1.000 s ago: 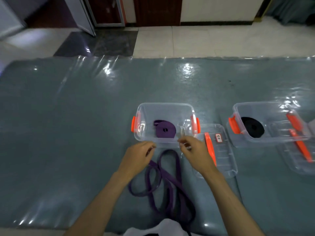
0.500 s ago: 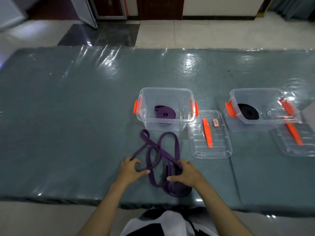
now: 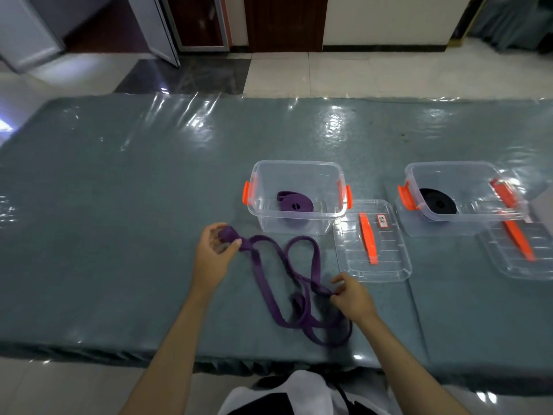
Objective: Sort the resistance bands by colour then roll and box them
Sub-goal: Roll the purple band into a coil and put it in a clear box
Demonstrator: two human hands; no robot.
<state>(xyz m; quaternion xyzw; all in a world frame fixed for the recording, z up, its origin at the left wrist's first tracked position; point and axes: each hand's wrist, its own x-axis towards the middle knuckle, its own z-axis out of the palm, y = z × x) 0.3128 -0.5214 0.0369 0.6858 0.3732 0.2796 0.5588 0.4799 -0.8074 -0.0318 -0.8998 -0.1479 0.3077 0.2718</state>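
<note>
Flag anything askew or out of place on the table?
Nothing stands out. The loose purple band is tangled, but both hands hold it: left hand on the rolled end, right hand pinching a strand. Both boxes sit upright, lids beside them.

small red-bordered label [image 3: 382,220] on the clear lid [image 3: 386,265], handwritten marks too small to read
</note>
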